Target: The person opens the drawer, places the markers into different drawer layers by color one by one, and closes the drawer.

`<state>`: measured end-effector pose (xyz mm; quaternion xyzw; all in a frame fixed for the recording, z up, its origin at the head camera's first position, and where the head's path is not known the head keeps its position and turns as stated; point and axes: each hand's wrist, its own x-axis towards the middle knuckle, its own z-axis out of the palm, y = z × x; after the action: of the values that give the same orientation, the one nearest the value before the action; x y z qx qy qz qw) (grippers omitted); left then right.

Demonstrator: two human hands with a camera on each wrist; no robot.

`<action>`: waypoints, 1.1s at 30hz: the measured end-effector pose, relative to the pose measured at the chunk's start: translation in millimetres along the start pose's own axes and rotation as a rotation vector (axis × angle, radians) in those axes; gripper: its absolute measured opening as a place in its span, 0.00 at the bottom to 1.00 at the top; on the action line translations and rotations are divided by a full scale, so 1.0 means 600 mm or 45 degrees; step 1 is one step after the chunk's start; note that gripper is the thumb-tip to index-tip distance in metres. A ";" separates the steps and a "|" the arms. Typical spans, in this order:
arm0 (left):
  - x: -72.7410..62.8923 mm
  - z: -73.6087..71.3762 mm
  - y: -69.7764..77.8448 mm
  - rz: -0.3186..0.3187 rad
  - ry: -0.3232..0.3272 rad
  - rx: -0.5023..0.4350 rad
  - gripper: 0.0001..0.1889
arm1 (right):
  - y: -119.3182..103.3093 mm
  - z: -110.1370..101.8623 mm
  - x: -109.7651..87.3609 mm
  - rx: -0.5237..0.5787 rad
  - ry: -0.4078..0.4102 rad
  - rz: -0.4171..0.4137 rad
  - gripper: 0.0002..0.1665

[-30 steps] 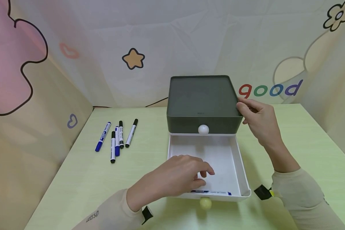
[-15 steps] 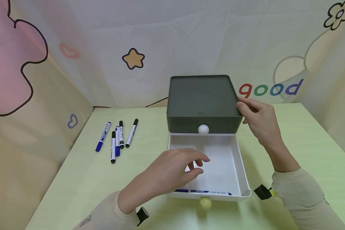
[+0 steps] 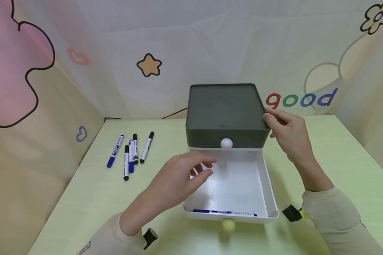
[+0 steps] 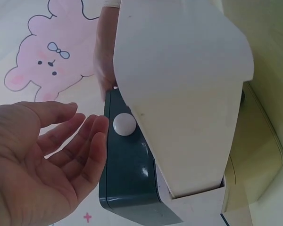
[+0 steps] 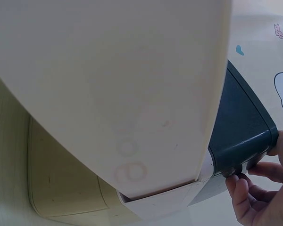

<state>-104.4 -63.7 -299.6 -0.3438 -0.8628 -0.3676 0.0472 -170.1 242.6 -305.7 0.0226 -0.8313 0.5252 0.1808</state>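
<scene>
A small desktop drawer unit (image 3: 225, 106) with a dark green top stands at the back, a white knob (image 4: 125, 125) on its upper front. Its white lower drawer (image 3: 270, 184) is pulled out towards me. A blue-and-white marker (image 3: 225, 212) lies along the inside of the drawer's front wall. Over the drawer's left side hovers my left hand (image 3: 178, 177), fingers loosely bent and holding nothing. With thumb and bent fingers at the top right edge, my right hand (image 3: 288, 136) grips the unit; fingertips (image 5: 240, 181) rest against its side in the right wrist view.
Several markers with blue or black caps lie on the table to the left, among them a blue one (image 3: 115, 151) and a black one (image 3: 146, 147). A yellow-green knob (image 3: 228, 225) sticks out from the drawer front. A printed cloth (image 3: 210, 46) hangs behind the table.
My left hand has lifted away from the drawer's front, moving up and to the left, so the whole marker inside now shows. My right hand has stayed at the unit's edge.
</scene>
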 end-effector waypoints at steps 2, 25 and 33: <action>-0.001 -0.003 -0.003 0.003 0.045 -0.012 0.13 | 0.000 0.000 0.000 -0.001 0.002 0.000 0.25; -0.012 -0.034 -0.038 -0.118 0.322 -0.057 0.20 | 0.000 -0.001 0.000 -0.026 0.002 0.000 0.25; -0.021 -0.047 -0.060 -0.223 0.396 -0.053 0.21 | 0.002 -0.001 0.001 -0.011 -0.001 0.003 0.24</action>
<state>-122.2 -107.3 -304.9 -0.2070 -0.8640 -0.4368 0.1409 -170.8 243.9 -306.2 0.0210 -0.8337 0.5216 0.1800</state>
